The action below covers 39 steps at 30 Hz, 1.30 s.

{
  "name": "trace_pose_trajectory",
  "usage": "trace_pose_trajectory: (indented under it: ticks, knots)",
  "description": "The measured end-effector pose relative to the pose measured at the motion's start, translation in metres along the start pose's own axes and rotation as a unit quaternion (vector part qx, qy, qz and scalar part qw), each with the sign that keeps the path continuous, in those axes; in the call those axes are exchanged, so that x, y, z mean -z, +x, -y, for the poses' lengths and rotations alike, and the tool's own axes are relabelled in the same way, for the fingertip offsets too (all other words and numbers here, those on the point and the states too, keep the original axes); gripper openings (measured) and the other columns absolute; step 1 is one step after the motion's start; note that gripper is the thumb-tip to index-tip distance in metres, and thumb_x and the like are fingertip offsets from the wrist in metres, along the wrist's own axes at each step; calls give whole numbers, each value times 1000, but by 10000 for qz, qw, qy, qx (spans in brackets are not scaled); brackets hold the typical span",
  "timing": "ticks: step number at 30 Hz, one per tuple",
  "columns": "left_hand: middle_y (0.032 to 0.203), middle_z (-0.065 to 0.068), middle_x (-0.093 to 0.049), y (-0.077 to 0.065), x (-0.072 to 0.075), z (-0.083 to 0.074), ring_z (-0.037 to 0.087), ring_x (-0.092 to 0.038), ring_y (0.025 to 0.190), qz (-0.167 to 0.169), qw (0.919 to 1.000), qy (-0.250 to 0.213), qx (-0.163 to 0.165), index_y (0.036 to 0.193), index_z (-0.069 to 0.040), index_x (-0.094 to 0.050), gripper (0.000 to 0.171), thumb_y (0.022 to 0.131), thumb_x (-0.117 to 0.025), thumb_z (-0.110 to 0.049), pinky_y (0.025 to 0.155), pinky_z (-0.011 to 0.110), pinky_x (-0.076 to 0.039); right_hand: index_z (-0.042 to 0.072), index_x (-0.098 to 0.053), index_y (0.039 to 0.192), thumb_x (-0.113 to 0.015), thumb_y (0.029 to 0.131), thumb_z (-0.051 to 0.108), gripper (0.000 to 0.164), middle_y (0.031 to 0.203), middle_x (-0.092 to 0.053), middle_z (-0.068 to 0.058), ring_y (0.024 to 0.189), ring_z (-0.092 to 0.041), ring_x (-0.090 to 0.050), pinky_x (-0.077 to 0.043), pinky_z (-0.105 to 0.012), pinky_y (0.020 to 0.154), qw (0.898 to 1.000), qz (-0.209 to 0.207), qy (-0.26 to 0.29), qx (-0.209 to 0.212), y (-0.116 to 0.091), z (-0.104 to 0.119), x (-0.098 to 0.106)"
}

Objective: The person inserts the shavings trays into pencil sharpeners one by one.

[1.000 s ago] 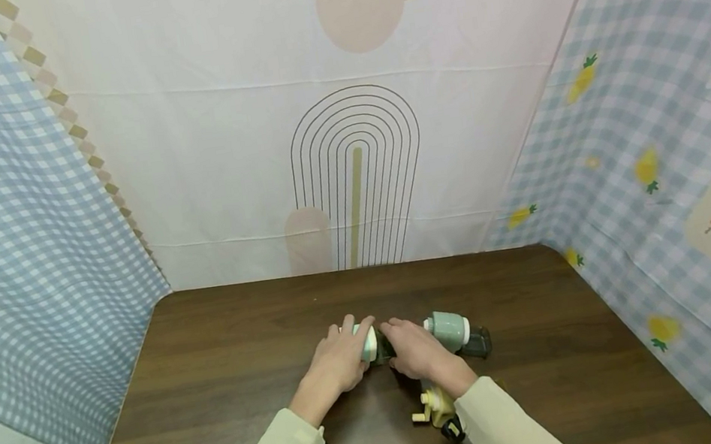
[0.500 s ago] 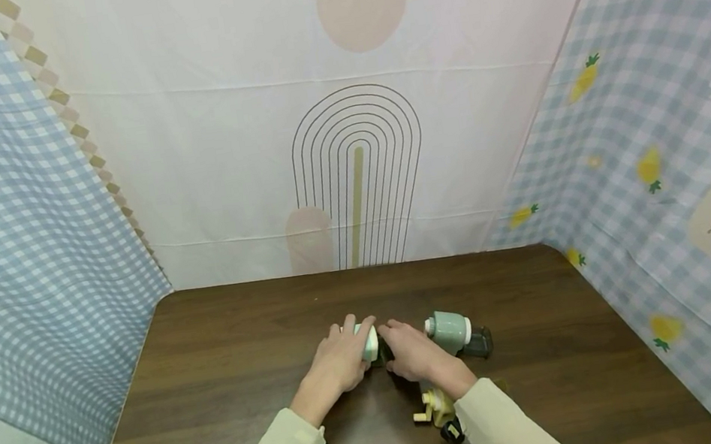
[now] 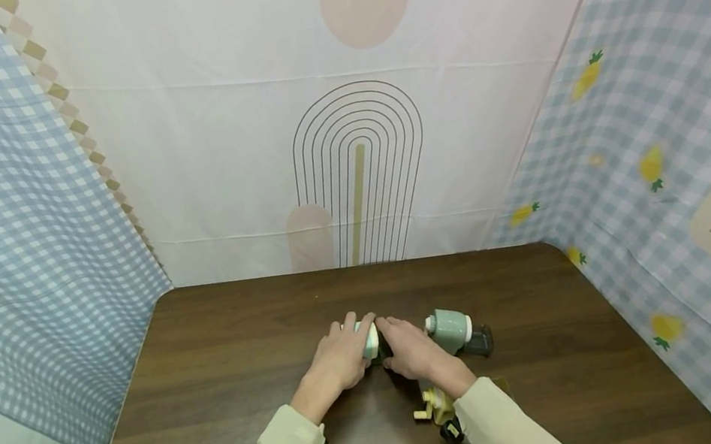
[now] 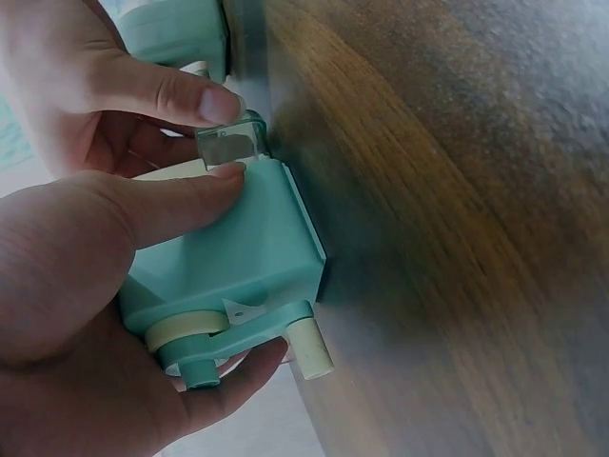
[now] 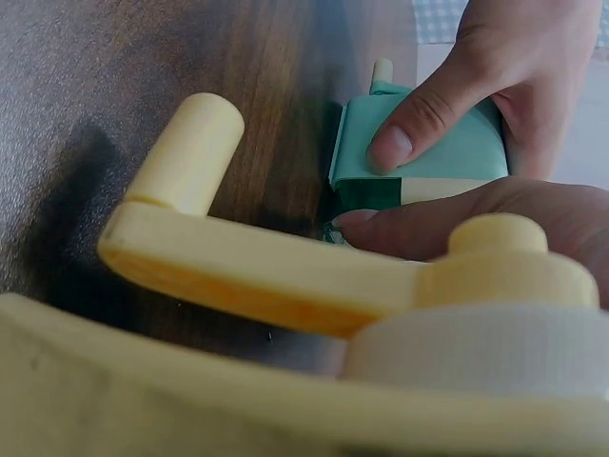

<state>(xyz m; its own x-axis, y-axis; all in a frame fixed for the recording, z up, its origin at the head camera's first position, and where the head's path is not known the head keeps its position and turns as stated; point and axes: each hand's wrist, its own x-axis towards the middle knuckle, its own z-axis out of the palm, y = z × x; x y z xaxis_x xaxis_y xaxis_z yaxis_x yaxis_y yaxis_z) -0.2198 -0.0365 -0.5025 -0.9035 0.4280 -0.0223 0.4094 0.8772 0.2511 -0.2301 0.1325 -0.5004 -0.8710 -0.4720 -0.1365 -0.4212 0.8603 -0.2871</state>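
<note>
My left hand [image 3: 337, 357] grips a teal crank pencil sharpener [image 4: 228, 243], its thumb lying along the body. The crank with its cream knob points away from the right hand. At the sharpener's other end, my right hand [image 3: 414, 350] pinches the clear shavings drawer [image 4: 230, 145], with the thumb on it; part of the drawer shows outside the body. In the right wrist view the right thumb is right at the sharpener's open end, and much of the drawer is hidden.
A grey-green sharpener [image 3: 450, 330] stands just right of the right hand, a dark see-through drawer [image 3: 479, 341] jutting from it. A yellow sharpener [image 3: 441, 405] sits under the right forearm. Patterned cloths hang around the brown table [image 3: 240, 322].
My right hand has edged left toward the left hand, and the gap between them at the drawer has narrowed. The left hand keeps its hold on the sharpener.
</note>
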Motion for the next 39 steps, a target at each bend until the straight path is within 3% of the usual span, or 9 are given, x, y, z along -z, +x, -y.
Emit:
trace_pose_trajectory:
  ticks: [8,19,27,39]
  knots:
    - [150,17,-42,0,0,1,37,-53,119,35,10000,1,11,158,-16,-31,83,91,-79,-25,83,47,-57,-1,-39,153,-80,89,12,77,147,-52,-24,130,-37,-53,-51,-51,102,9999,-93,76,22,1,2,0]
    - [150,17,-41,1,0,3,37,-53,118,98,9999,99,50,160,-15,-26,88,91,-78,-27,82,46,-57,-2,-41,147,-84,83,9,78,117,-70,-17,98,-27,-69,-60,-39,76,9987,-405,148,271,5,4,-3]
    - [153,17,-40,3,-1,2,39,-52,121,145,9997,159,117,160,-7,-24,89,92,-77,-26,88,47,-57,-2,-34,153,-84,84,9,86,123,-69,-18,105,-27,-68,-60,-40,85,9987,-374,177,304,6,6,-3]
    - [153,19,-39,1,2,-3,39,-52,119,129,9998,138,119,159,-2,-25,88,92,-77,-24,87,48,-56,-3,-35,151,-85,82,6,86,115,-71,-17,100,-26,-69,-61,-38,80,9989,-353,106,294,10,10,-5]
